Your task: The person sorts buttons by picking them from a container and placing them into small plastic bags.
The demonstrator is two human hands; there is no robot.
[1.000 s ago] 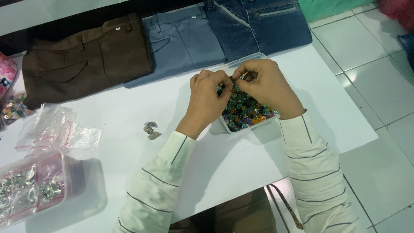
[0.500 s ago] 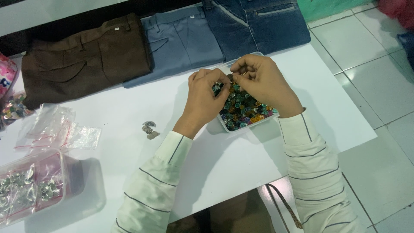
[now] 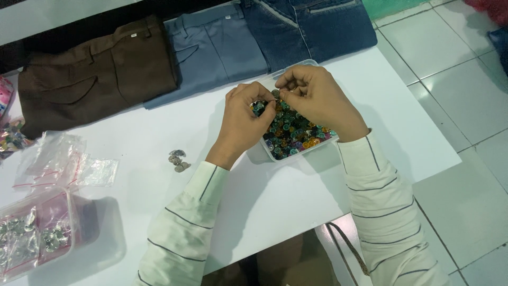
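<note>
Clear rectangular plastic tub of multicoloured round beads [image 3: 296, 139] sits on white table [image 3: 159, 137], near its far-right part, long axis running diagonal from near-left to far-right. L hand [image 3: 244, 119] & R hand [image 3: 312, 98] meet over tub's far end, fingertips pinched shut on sth tiny, can't tell what. Small heap of silver metal bits [image 3: 178, 160] lies left of tub. Brown, grey & denim folded trousers [image 3: 211, 50] line far edge. White tiled floor [image 3: 455, 79] to the right.
</note>
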